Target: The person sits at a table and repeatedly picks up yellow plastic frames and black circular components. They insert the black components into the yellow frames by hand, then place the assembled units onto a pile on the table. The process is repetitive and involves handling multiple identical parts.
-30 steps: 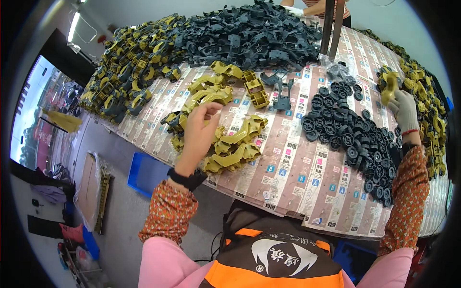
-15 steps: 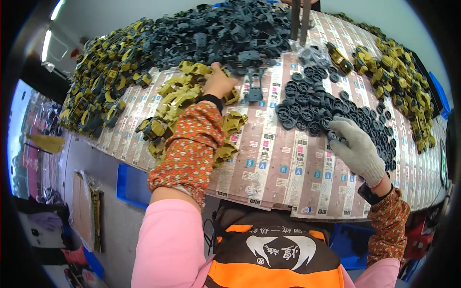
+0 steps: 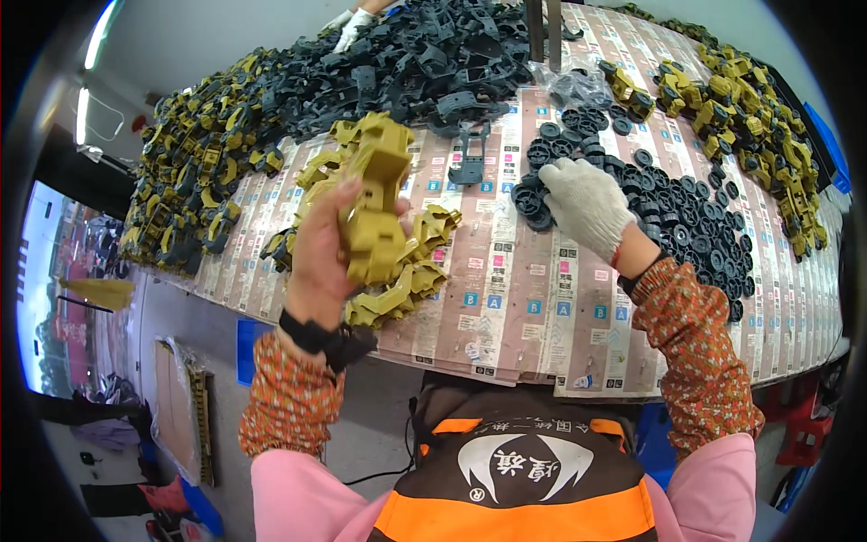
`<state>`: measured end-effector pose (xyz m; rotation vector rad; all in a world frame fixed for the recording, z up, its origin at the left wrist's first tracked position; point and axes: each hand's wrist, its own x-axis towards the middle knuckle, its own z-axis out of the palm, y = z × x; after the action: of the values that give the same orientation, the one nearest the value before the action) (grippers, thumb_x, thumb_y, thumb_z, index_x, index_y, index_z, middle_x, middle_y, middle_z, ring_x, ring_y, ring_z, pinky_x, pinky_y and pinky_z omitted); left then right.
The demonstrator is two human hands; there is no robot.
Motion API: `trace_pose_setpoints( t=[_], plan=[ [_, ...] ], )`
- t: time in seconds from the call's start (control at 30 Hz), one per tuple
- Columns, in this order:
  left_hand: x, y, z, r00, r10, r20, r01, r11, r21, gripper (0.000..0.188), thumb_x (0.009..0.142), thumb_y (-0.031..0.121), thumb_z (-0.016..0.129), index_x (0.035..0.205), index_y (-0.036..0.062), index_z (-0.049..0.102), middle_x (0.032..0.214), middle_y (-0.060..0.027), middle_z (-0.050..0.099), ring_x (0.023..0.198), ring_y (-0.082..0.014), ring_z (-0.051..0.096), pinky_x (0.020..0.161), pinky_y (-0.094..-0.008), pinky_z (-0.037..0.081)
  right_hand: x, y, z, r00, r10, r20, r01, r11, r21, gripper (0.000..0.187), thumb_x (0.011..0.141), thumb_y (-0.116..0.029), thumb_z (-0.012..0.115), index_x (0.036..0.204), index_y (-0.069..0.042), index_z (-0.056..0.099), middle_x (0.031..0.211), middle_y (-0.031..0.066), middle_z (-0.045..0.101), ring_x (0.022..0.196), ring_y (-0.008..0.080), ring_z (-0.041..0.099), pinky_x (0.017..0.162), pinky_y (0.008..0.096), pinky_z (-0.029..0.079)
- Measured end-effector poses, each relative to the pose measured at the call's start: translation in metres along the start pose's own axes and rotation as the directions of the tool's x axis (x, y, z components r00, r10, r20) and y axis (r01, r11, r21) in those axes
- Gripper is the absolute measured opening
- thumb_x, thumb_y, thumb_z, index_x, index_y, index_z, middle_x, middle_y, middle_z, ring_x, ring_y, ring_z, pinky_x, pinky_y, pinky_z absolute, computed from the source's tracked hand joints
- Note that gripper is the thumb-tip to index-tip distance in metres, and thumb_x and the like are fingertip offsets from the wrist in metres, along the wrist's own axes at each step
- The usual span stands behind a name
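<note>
Now that the left hand [image 3: 318, 248] holds a newly lifted yellow shell [image 3: 377, 208], centre-left, one part appears secured; right hand [image 3: 587, 203] at dark wheels [image 3: 694, 228], right of centre, grip unclear.

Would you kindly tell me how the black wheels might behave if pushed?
The black wheels may roll if tipped on edge, being round. They would probably scatter, since they lie loosely heaped. They look fairly stiff, their rims holding round.
</note>
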<state>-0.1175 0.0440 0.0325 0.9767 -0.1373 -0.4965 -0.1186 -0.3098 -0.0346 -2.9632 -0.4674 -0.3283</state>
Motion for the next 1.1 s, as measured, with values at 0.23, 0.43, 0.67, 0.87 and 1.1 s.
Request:
trace_pose_setpoints(
  t=[0.23, 0.43, 0.67, 0.87, 1.1],
  plan=[
    [-0.082, -0.048, 0.034, 0.993, 0.002, -0.121, -0.023, 0.985, -0.172, 0.060, 0.107, 0.040, 0.063, 0.150, -0.0002, 0.053, 0.141, -0.0172, 0.065, 0.117, -0.0272, 0.070, 0.101, -0.0454, 0.061, 0.008, -0.008, 0.004, 0.996, 0.081, 0.041, -0.079, 0.996, -0.047, 0.017, 0.092, -0.013, 0.068, 0.106, -0.006, 0.074, 0.111, 0.0180, 0.070, 0.107, 0.0357, 0.071, 0.090, 0.0454, 0.060],
    [-0.082, -0.102, 0.043, 0.983, -0.152, -0.099, 0.121, 0.956, -0.268, 0.053, 0.107, 0.028, 0.064, 0.153, 0.0072, 0.046, 0.139, -0.0161, 0.062, 0.119, -0.0301, 0.069, 0.093, -0.0471, 0.066, -0.026, -0.019, -0.017, 0.993, 0.011, -0.115, 0.019, 0.966, 0.257, 0.016, 0.092, -0.013, 0.069, 0.105, -0.004, 0.075, 0.105, 0.0155, 0.071, 0.099, 0.0335, 0.071, 0.089, 0.0439, 0.057],
    [-0.076, -0.139, 0.071, 0.973, -0.212, -0.088, 0.190, 0.959, -0.211, 0.050, 0.107, 0.025, 0.066, 0.148, 0.0133, 0.040, 0.126, -0.0124, 0.061, 0.116, -0.0332, 0.070, 0.087, -0.0514, 0.068, -0.095, -0.084, -0.046, 0.979, 0.190, 0.069, -0.157, 0.500, 0.851, 0.023, 0.098, -0.009, 0.069, 0.119, -0.001, 0.071, 0.097, 0.0154, 0.076, 0.085, 0.0223, 0.074, 0.077, 0.0350, 0.057],
    [-0.073, -0.163, 0.084, 0.967, -0.247, -0.062, 0.234, 0.959, -0.159, 0.053, 0.107, 0.026, 0.068, 0.150, 0.0182, 0.037, 0.127, -0.0102, 0.062, 0.109, -0.0303, 0.073, 0.073, -0.0477, 0.070, -0.119, -0.095, -0.026, 0.925, 0.358, 0.125, -0.279, 0.419, 0.864, 0.028, 0.099, -0.009, 0.068, 0.126, -0.003, 0.068, 0.095, 0.0166, 0.075, 0.083, 0.0233, 0.076, 0.073, 0.0364, 0.058],
    [-0.073, -0.179, 0.085, 0.991, -0.096, -0.098, 0.098, 0.995, 0.025, 0.060, 0.108, 0.018, 0.066, 0.157, 0.0184, 0.031, 0.136, -0.0096, 0.059, 0.116, -0.0250, 0.069, 0.085, -0.0443, 0.066, -0.136, -0.105, -0.016, 0.923, 0.370, 0.106, -0.257, 0.388, 0.885, 0.029, 0.097, -0.010, 0.066, 0.125, -0.002, 0.068, 0.097, 0.0229, 0.075, 0.085, 0.0386, 0.076, 0.074, 0.0441, 0.059]
  ],
)
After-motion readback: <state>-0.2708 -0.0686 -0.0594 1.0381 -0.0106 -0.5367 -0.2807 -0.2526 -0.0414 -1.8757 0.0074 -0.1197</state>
